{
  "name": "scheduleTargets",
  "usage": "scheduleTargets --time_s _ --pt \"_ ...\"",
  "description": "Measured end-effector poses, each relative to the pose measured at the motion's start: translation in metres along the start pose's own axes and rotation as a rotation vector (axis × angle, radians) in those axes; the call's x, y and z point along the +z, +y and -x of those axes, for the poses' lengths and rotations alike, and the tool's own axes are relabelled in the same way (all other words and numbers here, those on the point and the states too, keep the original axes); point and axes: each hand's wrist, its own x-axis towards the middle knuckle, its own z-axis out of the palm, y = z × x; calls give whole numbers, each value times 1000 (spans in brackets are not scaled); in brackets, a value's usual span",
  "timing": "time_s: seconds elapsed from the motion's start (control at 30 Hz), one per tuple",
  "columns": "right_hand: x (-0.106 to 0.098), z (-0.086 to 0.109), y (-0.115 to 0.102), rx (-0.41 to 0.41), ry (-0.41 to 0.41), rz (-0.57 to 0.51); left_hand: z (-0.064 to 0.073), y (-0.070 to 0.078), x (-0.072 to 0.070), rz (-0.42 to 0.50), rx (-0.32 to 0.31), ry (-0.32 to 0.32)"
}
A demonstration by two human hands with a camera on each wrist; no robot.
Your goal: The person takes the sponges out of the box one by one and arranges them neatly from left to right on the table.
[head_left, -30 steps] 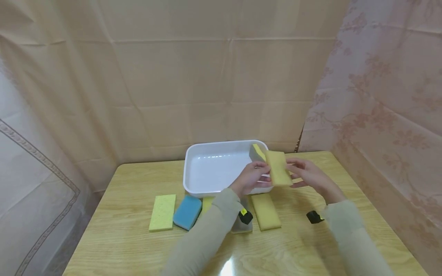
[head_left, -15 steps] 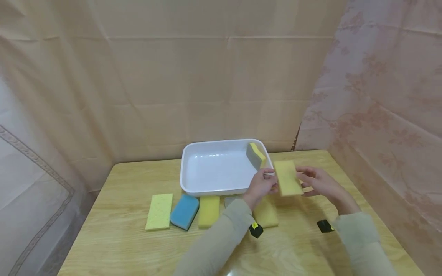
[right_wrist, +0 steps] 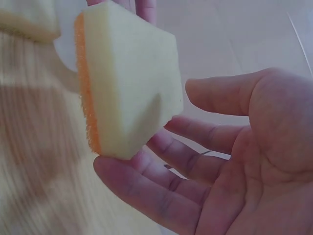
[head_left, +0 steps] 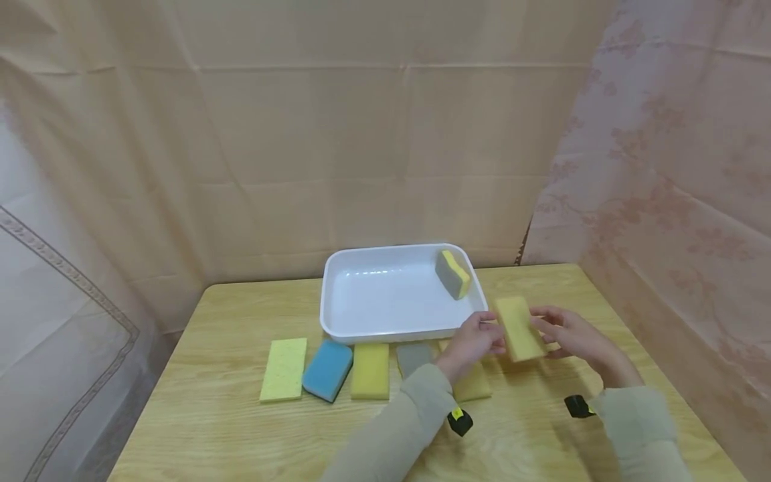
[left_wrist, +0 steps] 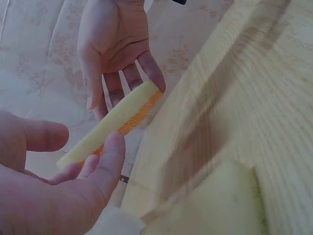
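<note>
A sponge with a pale yellow foam side and an orange scouring layer (head_left: pixel 520 329) is held tilted above the right part of the table. My left hand (head_left: pixel 472 340) holds its left end, fingers along the orange side in the left wrist view. At the other end, my right hand (right_wrist: pixel 234 142) supports the sponge with extended fingers at its lower edge and behind it, its thumb apart from the foam. A yellow sponge (head_left: pixel 472 385) lies partly hidden beneath my left hand, beside a grey-faced sponge (head_left: pixel 413 359).
A white rectangular tray (head_left: pixel 400 333) stands at the back of the wooden table (head_left: pixel 241 438), with a grey and yellow sponge (head_left: pixel 452 274) leaning at its right end. In front lie a pale yellow sponge (head_left: pixel 284 370), a blue sponge (head_left: pixel 328 370) and a yellow sponge (head_left: pixel 370 371).
Both hands have moved the sponge down and to the right, away from the tray's right side. The sponges on the table, earlier partly covered by the left arm, show more now.
</note>
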Motion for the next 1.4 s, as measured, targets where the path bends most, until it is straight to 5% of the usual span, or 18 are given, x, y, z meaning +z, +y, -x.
scheduleTargets --time_s 0.47,0.87,1.4 --pt "5 3 18 53 -12 -23 3 -14 -3 -65 -49 -53" --pt "16 -2 25 73 -15 -27 7 -24 0 -110 -65 -36" --pt "27 -18 40 76 -17 8 21 -33 6 -338 -90 10"
